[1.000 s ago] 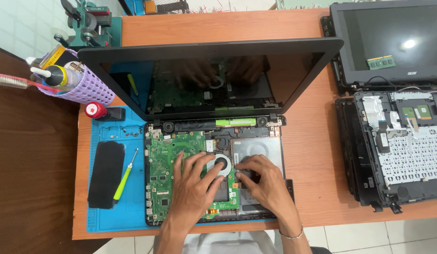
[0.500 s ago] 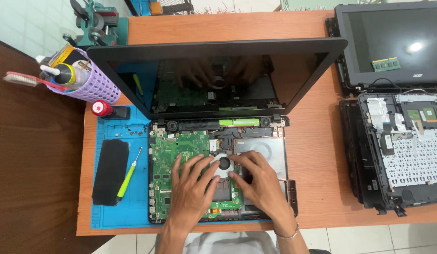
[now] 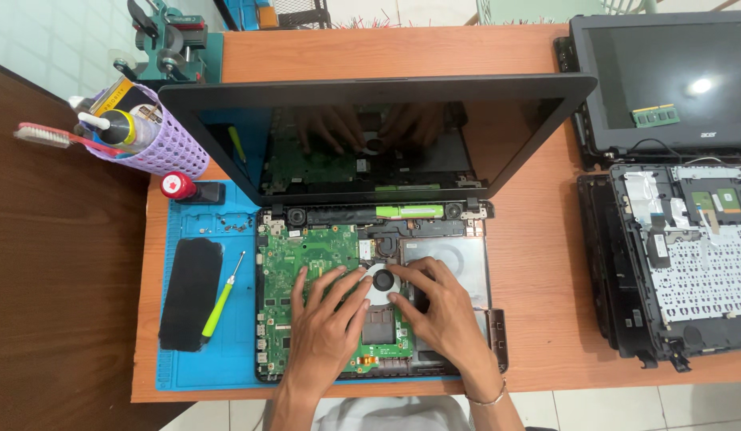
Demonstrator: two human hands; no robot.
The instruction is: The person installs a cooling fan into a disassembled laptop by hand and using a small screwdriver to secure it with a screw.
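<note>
Laptop (image 3: 370, 239) opened, keyboard cover off, green board (image 3: 307, 263) exposed; left hand (image 3: 327, 319) and right hand (image 3: 434, 307), fingers spread and pressing, grasping nothing, flank the round fan (image 3: 381, 283) at centre, which looks not yet lifted out.

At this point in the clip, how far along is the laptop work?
Done: the open laptop has its top cover off, baring the green motherboard; loose screws lie on the blue mat. In hand: the left hand and right hand press around the round cooling fan. Left: fan and board sit in the chassis; the screwdriver lies unused.
</note>
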